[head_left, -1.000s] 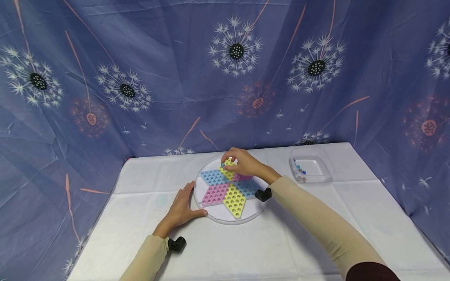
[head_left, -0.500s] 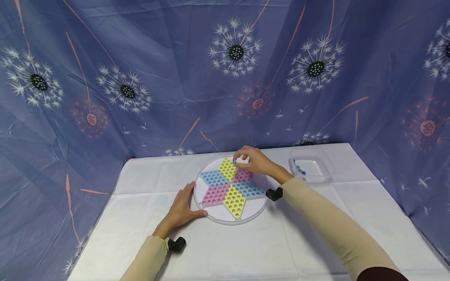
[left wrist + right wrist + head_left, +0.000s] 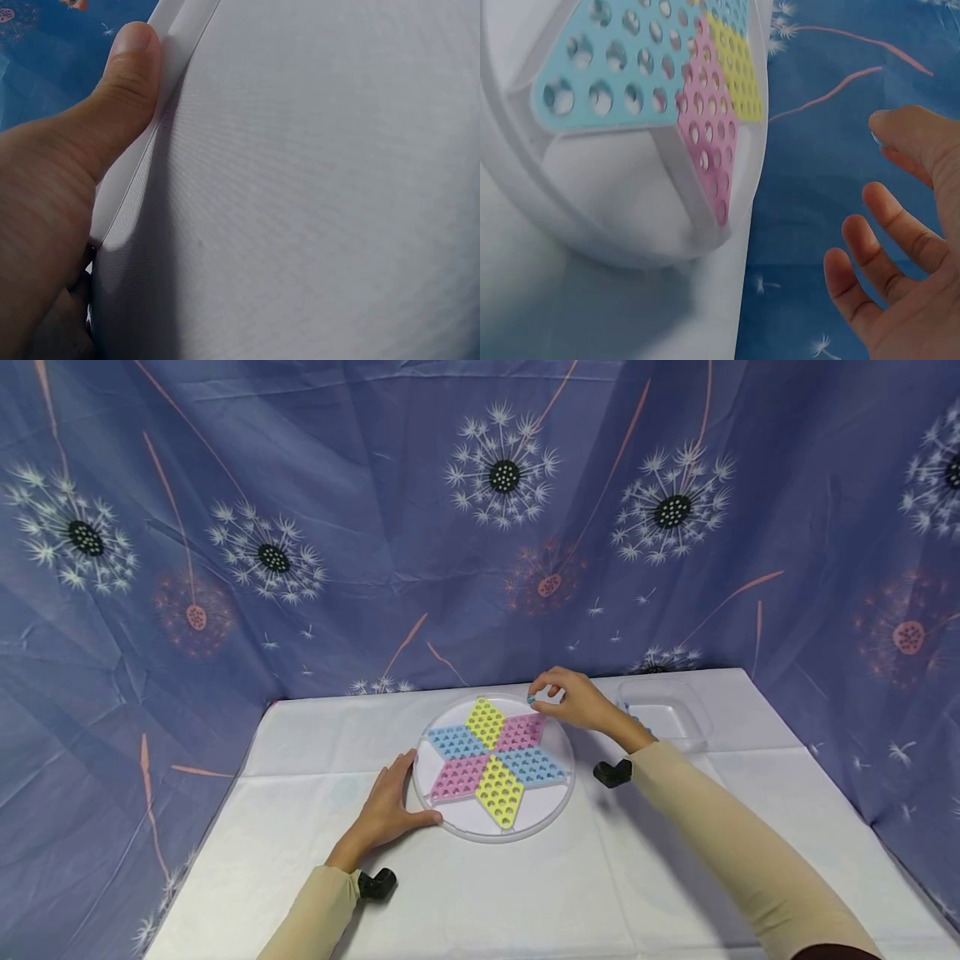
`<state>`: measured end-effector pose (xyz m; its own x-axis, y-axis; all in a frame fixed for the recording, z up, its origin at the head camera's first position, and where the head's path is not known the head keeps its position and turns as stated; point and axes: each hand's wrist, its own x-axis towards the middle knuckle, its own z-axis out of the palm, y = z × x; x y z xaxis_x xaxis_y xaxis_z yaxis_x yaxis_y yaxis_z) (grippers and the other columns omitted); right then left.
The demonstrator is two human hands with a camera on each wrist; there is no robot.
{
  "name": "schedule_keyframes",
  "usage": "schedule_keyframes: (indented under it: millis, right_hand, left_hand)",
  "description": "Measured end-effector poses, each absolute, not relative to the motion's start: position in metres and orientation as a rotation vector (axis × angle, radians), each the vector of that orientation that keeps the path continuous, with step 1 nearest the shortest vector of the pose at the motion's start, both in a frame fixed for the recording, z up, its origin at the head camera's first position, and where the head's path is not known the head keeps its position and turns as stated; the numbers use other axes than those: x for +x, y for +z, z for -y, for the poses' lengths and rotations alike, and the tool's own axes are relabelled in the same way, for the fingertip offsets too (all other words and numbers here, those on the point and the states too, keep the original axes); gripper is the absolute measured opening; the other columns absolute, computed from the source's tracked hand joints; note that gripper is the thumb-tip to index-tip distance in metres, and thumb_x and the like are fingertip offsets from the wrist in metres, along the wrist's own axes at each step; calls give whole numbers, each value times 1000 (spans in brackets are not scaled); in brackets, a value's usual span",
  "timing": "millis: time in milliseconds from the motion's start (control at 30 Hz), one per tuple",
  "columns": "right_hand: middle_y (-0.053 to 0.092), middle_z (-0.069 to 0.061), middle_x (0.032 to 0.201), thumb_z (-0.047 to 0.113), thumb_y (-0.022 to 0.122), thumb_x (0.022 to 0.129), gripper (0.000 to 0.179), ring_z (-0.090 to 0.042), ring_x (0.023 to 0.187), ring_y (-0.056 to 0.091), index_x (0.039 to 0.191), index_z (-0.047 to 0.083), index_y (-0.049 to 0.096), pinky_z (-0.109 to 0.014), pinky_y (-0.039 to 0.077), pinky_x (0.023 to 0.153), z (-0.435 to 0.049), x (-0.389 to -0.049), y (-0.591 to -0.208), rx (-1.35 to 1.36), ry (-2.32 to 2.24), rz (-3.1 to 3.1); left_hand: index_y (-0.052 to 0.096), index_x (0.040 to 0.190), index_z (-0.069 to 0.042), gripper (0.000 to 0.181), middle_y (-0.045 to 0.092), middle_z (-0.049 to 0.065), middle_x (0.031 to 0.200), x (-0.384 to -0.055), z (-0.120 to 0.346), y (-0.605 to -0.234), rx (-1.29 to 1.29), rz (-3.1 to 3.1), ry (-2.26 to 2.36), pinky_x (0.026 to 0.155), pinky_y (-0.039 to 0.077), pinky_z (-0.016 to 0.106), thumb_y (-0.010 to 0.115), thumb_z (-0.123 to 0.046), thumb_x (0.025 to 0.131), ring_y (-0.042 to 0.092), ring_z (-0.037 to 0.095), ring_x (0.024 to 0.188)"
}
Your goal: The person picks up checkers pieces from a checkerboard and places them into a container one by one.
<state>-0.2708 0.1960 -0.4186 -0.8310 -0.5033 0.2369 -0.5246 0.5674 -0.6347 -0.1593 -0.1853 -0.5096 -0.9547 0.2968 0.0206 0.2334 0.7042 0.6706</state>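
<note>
A round white Chinese checkers board [image 3: 540,814] lies on the table, its six-pointed star of yellow, pink and blue holed sections in full sight. My left hand [image 3: 386,806] rests against the board's left rim with thumb and fingers spread; the left wrist view shows the thumb [image 3: 131,75] lying along the rim. Between thumb and index finger my right hand [image 3: 577,700] pinches a small blue marble [image 3: 532,699], above the board's far right edge. In the right wrist view, the marble [image 3: 876,138] is mostly hidden by the fingertips, and the other fingers are held apart.
A clear plastic container [image 3: 701,735] with a few marbles stands at the back right, partly behind my right wrist. White cloth [image 3: 480,902] covers the table. A blue dandelion-print curtain [image 3: 390,527] hangs right behind its far edge.
My right hand has moved right with the marble, from over the far yellow section past the pink one to the board's far right edge. My left hand stays at the rim.
</note>
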Motion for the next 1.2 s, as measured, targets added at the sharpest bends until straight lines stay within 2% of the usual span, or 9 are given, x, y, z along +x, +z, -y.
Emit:
schedule_keyframes:
  millis: [433, 767, 1000, 1200]
  right_hand:
    - [63, -9, 120, 19, 77, 94, 19, -39, 103, 61, 112, 15, 74, -40, 58, 76, -208, -269, -421, 832, 1140, 2767]
    - [63, -6, 120, 22, 77, 94, 18, -29, 103, 61, 112, 19, 74, -40, 59, 79, -222, -268, -422, 762, 1127, 2789]
    - [63, -11, 119, 21, 77, 94, 19, -32, 103, 61, 113, 18, 74, -43, 59, 81, -238, -267, -421, 723, 1130, 2784]
    - [63, -8, 118, 24, 76, 95, 18, -29, 103, 61, 113, 19, 74, -43, 60, 80, -260, -266, -425, 636, 1100, 2810]
  left_hand:
    - [21, 163, -2, 126, 25, 19, 167, -158, 186, -511, 436, -2815, 1090, 129, 6, 49, 92, -50, 71, 15, 36, 156]
    - [22, 162, 1, 125, 26, 21, 166, -158, 185, -508, 465, -2819, 1105, 129, 7, 51, 93, -48, 71, 17, 38, 156]
    - [21, 162, 1, 125, 26, 21, 166, -159, 185, -508, 479, -2827, 1103, 129, 7, 51, 92, -48, 72, 16, 38, 156]
    - [21, 162, 0, 125, 26, 20, 166, -159, 186, -510, 478, -2827, 1095, 129, 7, 51, 92, -49, 72, 16, 37, 156]
